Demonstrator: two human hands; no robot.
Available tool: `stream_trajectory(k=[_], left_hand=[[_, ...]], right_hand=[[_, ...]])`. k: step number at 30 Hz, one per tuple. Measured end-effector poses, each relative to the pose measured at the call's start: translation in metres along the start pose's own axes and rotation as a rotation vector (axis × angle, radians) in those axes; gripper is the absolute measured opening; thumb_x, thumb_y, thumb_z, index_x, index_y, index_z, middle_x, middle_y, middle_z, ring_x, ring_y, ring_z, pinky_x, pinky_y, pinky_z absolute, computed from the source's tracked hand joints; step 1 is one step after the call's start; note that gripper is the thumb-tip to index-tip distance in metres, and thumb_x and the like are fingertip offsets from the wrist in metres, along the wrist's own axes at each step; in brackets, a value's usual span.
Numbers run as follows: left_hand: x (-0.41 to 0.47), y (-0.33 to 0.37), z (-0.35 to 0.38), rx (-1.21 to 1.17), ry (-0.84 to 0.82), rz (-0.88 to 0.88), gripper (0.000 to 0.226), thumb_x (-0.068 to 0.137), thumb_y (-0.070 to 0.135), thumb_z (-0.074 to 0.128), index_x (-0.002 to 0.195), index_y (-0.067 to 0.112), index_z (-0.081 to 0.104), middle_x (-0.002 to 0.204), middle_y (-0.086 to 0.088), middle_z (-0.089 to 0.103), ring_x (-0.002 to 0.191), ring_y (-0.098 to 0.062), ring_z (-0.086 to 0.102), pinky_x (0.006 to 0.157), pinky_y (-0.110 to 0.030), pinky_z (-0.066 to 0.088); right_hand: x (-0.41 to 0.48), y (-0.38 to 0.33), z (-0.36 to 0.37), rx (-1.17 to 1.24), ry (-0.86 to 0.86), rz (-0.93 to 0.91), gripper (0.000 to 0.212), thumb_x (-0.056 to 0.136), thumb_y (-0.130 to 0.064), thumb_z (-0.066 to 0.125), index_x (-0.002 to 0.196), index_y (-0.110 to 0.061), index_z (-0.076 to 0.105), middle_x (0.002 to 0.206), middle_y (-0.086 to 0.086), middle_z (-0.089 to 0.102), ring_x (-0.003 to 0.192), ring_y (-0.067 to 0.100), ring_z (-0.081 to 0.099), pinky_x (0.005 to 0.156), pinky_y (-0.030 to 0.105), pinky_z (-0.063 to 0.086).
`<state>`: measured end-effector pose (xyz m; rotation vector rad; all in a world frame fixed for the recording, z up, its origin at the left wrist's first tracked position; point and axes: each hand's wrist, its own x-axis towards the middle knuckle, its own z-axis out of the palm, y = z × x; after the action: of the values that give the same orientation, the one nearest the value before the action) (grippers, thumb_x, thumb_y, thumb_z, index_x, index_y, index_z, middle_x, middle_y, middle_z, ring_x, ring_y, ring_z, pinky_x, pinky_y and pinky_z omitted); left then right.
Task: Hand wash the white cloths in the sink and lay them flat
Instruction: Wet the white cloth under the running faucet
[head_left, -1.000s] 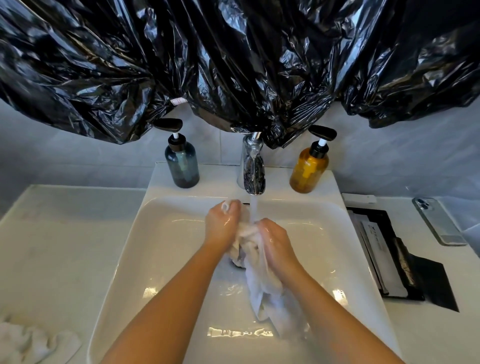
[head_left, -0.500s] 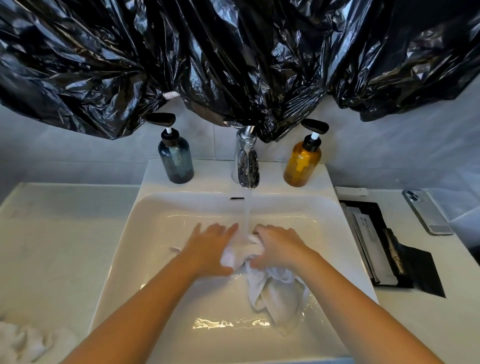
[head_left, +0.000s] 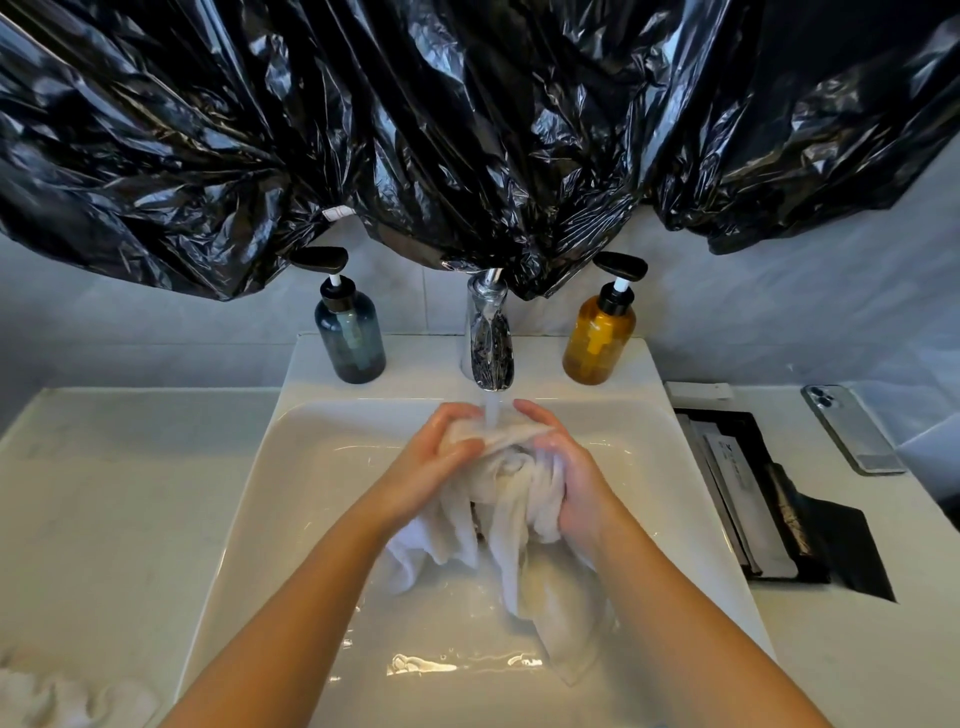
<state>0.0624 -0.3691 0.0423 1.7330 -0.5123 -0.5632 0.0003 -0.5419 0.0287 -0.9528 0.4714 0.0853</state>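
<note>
In the head view, you hold both hands close together over the white sink (head_left: 291, 499), just under the chrome faucet (head_left: 488, 343). A thin stream of water (head_left: 492, 415) falls from the faucet between your two hands and lands on the top of the white cloth (head_left: 511, 525).

Your left hand (head_left: 441, 457) grips the bunched upper part of the cloth, with its fingers curled round it from the left side. Your right hand (head_left: 569, 478) grips the same bunch from the right side, and its fingers are curled into the folds. The two hands are near to each other, with only the cloth and the water between them. The lower part of the cloth hangs down from your hands in wet folds, and its end lies on the bottom of the sink.

On the back ledge of the sink a blue pump bottle (head_left: 349, 338) stands left of the faucet and an amber pump bottle (head_left: 597, 338) stands right of it. Black plastic sheeting (head_left: 467, 130) hangs on the wall above them.

On the counter (head_left: 104, 493) at the lower left corner lies another white cloth (head_left: 67, 701), crumpled. On the right of the sink you see a black tray (head_left: 779, 499) with flat packets in it, and beyond it a phone (head_left: 852, 428) lies face down.
</note>
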Motion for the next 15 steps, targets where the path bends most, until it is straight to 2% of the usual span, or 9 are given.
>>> stream_trajectory(k=[1,3,4,6,7,9,11,13,15], left_hand=[[0.0,-0.001,0.012,0.035,0.068,-0.03,0.032,0.087,0.055,0.058,0.107,0.03,0.057,0.104,0.005,0.067,0.096,-0.013,0.065,0.083,-0.03,0.052],[0.007,0.0,0.04,0.114,0.264,-0.103,0.04,0.088,0.065,0.05,0.092,0.027,0.058,0.089,0.004,0.068,0.085,-0.015,0.066,0.075,-0.033,0.052],[0.013,0.002,0.051,0.188,0.344,-0.126,0.042,0.09,0.063,0.045,0.087,0.024,0.058,0.083,0.002,0.067,0.081,-0.017,0.065,0.07,-0.034,0.051],[0.027,0.003,0.059,0.314,0.449,-0.144,0.041,0.092,0.051,0.039,0.077,0.017,0.056,0.074,-0.002,0.062,0.075,-0.025,0.061,0.063,-0.034,0.043],[0.034,0.003,0.055,0.301,0.489,-0.173,0.038,0.094,0.041,0.039,0.071,0.014,0.053,0.069,-0.004,0.058,0.072,-0.028,0.056,0.06,-0.034,0.039],[0.041,0.004,0.044,0.194,0.54,-0.234,0.039,0.1,0.024,0.04,0.062,0.012,0.043,0.062,-0.005,0.048,0.067,-0.026,0.046,0.056,-0.034,0.032],[0.036,0.005,0.042,0.143,0.537,-0.22,0.04,0.101,0.023,0.044,0.063,0.011,0.041,0.06,-0.003,0.046,0.064,-0.022,0.041,0.057,-0.033,0.032],[0.031,0.009,0.051,0.113,0.472,-0.211,0.034,0.099,0.026,0.048,0.069,0.009,0.05,0.065,-0.004,0.055,0.063,-0.018,0.046,0.06,-0.032,0.037],[0.032,0.011,0.057,0.177,0.461,-0.242,0.036,0.099,0.026,0.048,0.067,0.012,0.049,0.064,-0.003,0.054,0.06,-0.016,0.046,0.059,-0.033,0.036]], right_hand=[[0.004,0.003,0.012,0.008,0.057,0.075,0.022,0.091,-0.028,0.06,0.108,-0.021,0.072,0.101,0.02,0.07,0.084,0.031,0.069,0.079,0.039,0.054],[0.015,0.017,0.031,-0.141,0.167,0.098,0.038,0.092,-0.049,0.056,0.094,-0.014,0.072,0.089,0.016,0.068,0.083,0.027,0.068,0.081,0.036,0.053],[0.021,0.022,0.038,-0.22,0.188,0.037,0.038,0.096,-0.048,0.053,0.091,-0.014,0.068,0.084,0.011,0.064,0.082,0.023,0.066,0.078,0.032,0.052],[0.022,0.029,0.043,-0.415,0.246,-0.116,0.03,0.105,-0.034,0.044,0.088,-0.017,0.061,0.079,0.002,0.061,0.079,0.016,0.062,0.07,0.026,0.049],[0.021,0.031,0.041,-0.433,0.285,-0.151,0.028,0.105,-0.031,0.044,0.087,-0.018,0.062,0.077,0.001,0.064,0.076,0.017,0.063,0.066,0.028,0.049],[0.014,0.031,0.035,-0.341,0.262,-0.145,0.026,0.097,-0.038,0.051,0.089,-0.018,0.065,0.073,0.001,0.066,0.071,0.018,0.065,0.064,0.03,0.05],[0.016,0.026,0.03,-0.257,0.287,-0.125,0.026,0.093,-0.043,0.053,0.088,-0.02,0.063,0.073,0.001,0.064,0.072,0.019,0.064,0.067,0.031,0.049],[0.021,0.014,0.032,-0.288,0.341,-0.153,0.025,0.101,-0.03,0.049,0.079,-0.021,0.058,0.073,0.001,0.061,0.07,0.017,0.061,0.066,0.029,0.049],[0.023,0.01,0.04,-0.424,0.342,-0.166,0.03,0.104,-0.021,0.045,0.074,-0.02,0.052,0.077,0.005,0.058,0.073,0.018,0.058,0.066,0.027,0.051]])
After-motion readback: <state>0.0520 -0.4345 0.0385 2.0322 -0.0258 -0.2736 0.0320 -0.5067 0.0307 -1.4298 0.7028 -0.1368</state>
